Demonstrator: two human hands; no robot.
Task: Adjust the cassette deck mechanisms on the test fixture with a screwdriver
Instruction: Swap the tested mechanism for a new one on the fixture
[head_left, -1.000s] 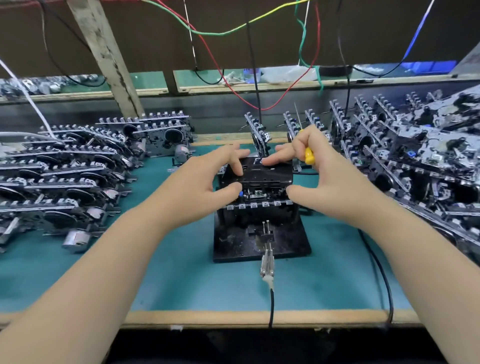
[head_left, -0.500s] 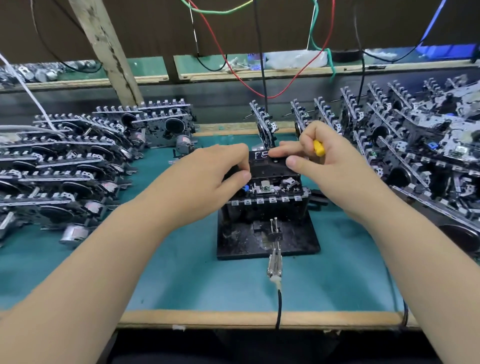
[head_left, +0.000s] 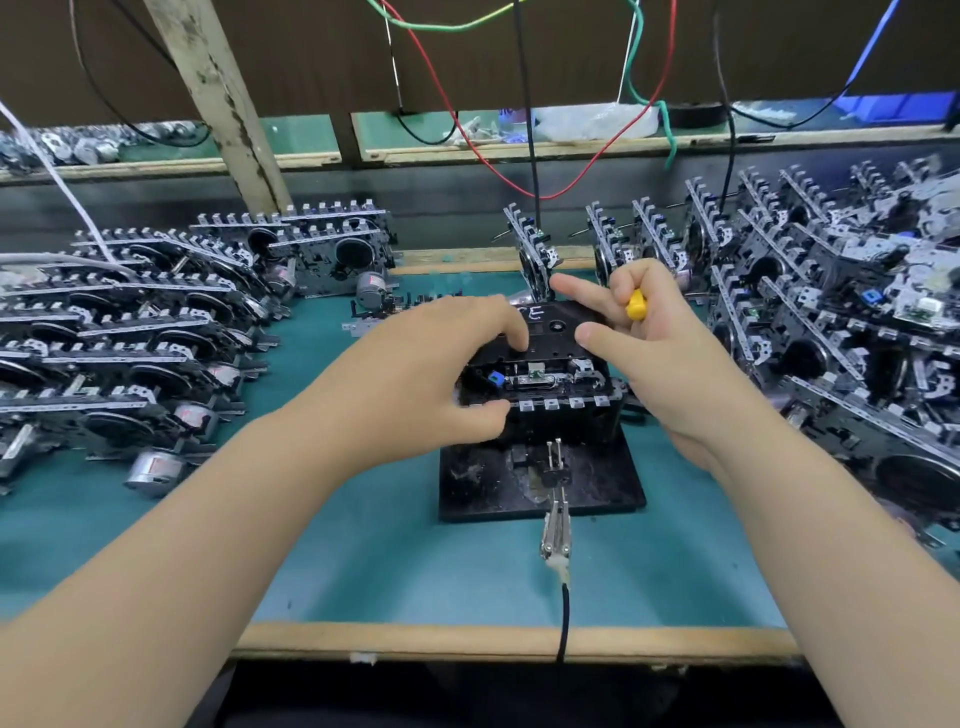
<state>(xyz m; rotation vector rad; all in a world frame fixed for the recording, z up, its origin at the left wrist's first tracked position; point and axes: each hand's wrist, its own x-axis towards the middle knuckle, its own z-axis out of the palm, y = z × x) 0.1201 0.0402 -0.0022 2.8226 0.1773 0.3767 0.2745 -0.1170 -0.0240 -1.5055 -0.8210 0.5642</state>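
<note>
My right hand (head_left: 660, 358) has its grip curled round the yellow screwdriver (head_left: 635, 304), forefinger and thumb out over the black cassette (head_left: 556, 325). My left hand (head_left: 431, 369) grips the cassette deck mechanism (head_left: 545, 384) from its left, seated on the black test fixture (head_left: 540, 478). More mechanisms (head_left: 156, 332) crowd the bench (head_left: 363, 571) on both sides.

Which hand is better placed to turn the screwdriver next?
The right hand, probably: its curled fingers already hold the yellow screwdriver above the cassette mechanism. The left hand grips that mechanism, steadying it.
</note>
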